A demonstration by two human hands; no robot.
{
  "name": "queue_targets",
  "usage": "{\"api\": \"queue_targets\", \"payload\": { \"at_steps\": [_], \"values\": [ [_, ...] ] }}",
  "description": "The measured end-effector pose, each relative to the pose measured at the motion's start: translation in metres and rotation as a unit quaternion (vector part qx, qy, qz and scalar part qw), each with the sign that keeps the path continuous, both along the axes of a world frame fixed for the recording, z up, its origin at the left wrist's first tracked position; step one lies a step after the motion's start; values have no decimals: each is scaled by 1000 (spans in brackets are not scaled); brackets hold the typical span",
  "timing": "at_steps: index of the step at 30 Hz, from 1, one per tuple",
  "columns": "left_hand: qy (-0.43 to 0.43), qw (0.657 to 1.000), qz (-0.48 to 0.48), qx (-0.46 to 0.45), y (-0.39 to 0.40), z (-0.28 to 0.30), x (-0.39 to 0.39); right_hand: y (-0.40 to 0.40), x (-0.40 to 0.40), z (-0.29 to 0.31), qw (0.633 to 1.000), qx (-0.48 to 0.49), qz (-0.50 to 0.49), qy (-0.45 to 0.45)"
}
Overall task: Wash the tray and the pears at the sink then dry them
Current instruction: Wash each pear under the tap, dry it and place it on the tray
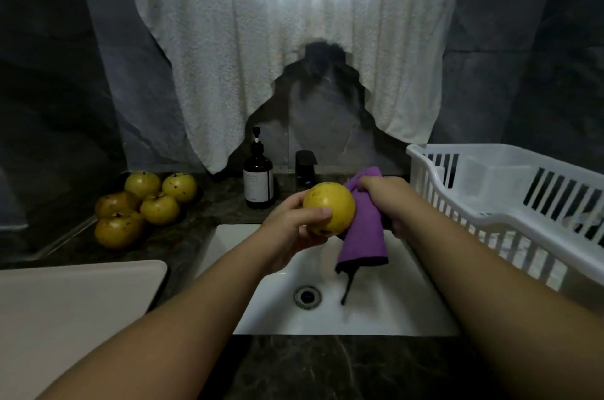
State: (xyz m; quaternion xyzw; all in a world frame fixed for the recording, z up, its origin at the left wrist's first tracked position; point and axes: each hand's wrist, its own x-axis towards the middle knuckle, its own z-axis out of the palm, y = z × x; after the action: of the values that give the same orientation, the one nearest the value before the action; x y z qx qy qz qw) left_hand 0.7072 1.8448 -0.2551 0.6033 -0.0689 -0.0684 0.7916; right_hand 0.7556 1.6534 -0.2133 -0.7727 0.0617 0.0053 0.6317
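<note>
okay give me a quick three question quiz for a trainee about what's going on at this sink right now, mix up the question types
1. True or false: the left hand holds a pear over the sink.
2. What does the right hand grip? A) purple cloth B) soap bottle C) white basket
3. How many pears lie in the pile on the counter, left of the sink?

Key: 1 true; 2 A; 3 five.

I see a dim, grainy scene, backlit by blown-out glare through the white textured towel (261, 40), with wide-angle bending at the edges.
</note>
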Motion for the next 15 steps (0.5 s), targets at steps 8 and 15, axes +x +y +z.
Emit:
{"api": "queue_targets", "payload": {
  "at_steps": [8, 15],
  "values": [
    [81, 991, 55, -96, -11, -20, 13, 20, -18, -22, 995, 35, 38, -85],
    [82, 955, 33, -282, -19, -41, 19, 37, -23, -60, 863, -330, 109, -366]
  ]
}}
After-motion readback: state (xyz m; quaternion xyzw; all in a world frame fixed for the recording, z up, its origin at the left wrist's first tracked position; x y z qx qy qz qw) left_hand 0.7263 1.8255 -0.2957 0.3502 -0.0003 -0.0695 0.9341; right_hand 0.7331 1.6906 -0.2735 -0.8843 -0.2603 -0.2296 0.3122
